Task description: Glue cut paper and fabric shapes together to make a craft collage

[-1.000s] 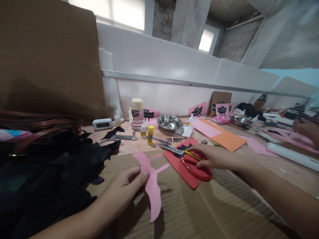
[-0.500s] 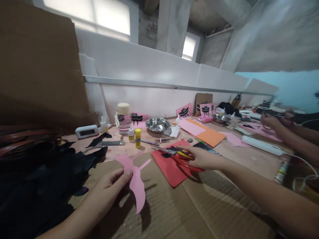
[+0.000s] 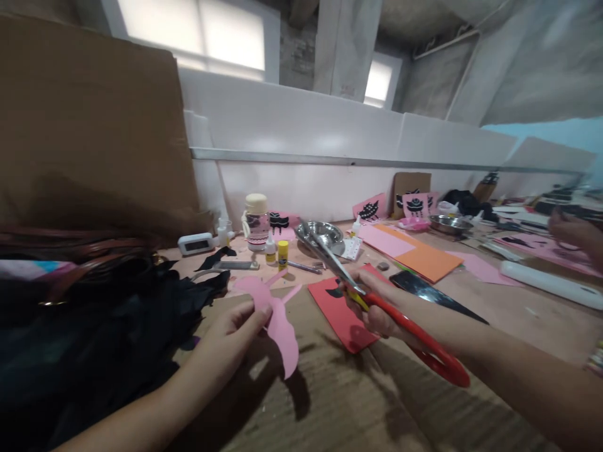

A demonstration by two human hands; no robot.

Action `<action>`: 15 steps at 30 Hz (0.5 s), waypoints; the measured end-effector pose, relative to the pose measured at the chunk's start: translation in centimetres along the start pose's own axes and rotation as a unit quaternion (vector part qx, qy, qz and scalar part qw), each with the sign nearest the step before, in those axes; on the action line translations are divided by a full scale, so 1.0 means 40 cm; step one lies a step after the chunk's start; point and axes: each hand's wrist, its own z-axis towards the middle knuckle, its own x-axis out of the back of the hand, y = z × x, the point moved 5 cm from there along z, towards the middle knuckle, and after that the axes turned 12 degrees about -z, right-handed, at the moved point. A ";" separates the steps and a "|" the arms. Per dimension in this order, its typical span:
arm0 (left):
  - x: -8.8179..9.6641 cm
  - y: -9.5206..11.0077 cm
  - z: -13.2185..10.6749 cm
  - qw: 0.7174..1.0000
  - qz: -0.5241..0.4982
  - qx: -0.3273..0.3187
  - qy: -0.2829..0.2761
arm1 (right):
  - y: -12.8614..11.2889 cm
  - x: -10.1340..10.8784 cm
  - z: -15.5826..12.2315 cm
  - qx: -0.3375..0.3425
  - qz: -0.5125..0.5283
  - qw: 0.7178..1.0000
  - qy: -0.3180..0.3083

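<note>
Between thumb and fingers, my left hand (image 3: 247, 325) pinches a pink paper cutout (image 3: 281, 328) with a wavy edge and two thin prongs. My right hand (image 3: 377, 298) is wrapped round a pair of scissors (image 3: 330, 254) with red and yellow handles. The blades point up and away to the left, slightly parted, and the red handle (image 3: 424, 342) sticks out over my right wrist. Under that hand lies a red sheet (image 3: 336, 320) with a small black paper shape (image 3: 335, 291) on it. The scissors and the cutout are apart.
Brown cardboard (image 3: 235, 414) covers the near tabletop. Black scraps (image 3: 94, 351) heap at left. Behind stand a glue stick (image 3: 282, 255), a small glue bottle (image 3: 270, 249), a drinking bottle (image 3: 257, 223) and a steel bowl (image 3: 332, 233). Orange paper (image 3: 436, 260) and a co-worker's hand (image 3: 572, 226) are at right.
The scissors have been lifted off the red sheet and turned, blades now pointing upward and the red handle swung back toward my forearm. The view has shifted left; the cutout stays in my left hand.
</note>
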 end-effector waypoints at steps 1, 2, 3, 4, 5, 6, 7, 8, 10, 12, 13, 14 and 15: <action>-0.002 0.001 -0.002 1.000 -0.001 0.001 -0.003 | -0.023 -0.018 0.018 -0.016 0.010 1.000 -0.022; -0.003 -0.002 -0.003 1.000 -0.003 0.002 -0.005 | -0.044 -0.031 0.037 -0.031 0.026 0.999 -0.013; -0.003 -0.006 -0.005 1.000 -0.006 0.004 -0.008 | -0.062 -0.041 0.055 -0.042 0.041 0.998 0.008; -0.003 -0.011 -0.006 1.000 -0.009 0.007 -0.012 | -0.076 -0.049 0.071 -0.049 0.054 0.997 0.039; -0.004 -0.017 -0.008 1.000 -0.012 0.009 -0.018 | -0.088 -0.056 0.083 -0.052 0.069 0.994 0.070; -0.006 -0.022 -0.010 0.999 -0.016 0.010 -0.026 | -0.097 -0.063 0.090 -0.053 0.082 0.991 0.095; -0.010 -0.026 -0.012 0.999 -0.021 0.011 -0.036 | -0.102 -0.070 0.091 -0.056 0.094 0.988 0.107; -0.014 -0.030 -0.014 0.999 -0.026 0.012 -0.046 | -0.106 -0.079 0.087 -0.063 0.106 0.987 0.108; -0.025 -0.036 -0.020 0.997 -0.037 0.018 -0.070 | -0.105 -0.095 0.069 -0.087 0.130 0.983 0.093; -0.036 -0.042 -0.026 0.995 -0.047 0.027 -0.089 | -0.098 -0.106 0.046 -0.105 0.151 0.979 0.083; -0.040 -0.044 -0.028 0.994 -0.050 0.030 -0.096 | -0.093 -0.111 0.037 -0.112 0.158 0.978 0.083; -0.041 -0.046 -0.029 0.993 -0.052 0.032 -0.100 | -0.086 -0.112 0.031 -0.113 0.163 0.976 0.087; -0.041 -0.047 -0.029 0.993 -0.053 0.032 -0.100 | -0.080 -0.114 0.027 -0.111 0.160 0.977 0.087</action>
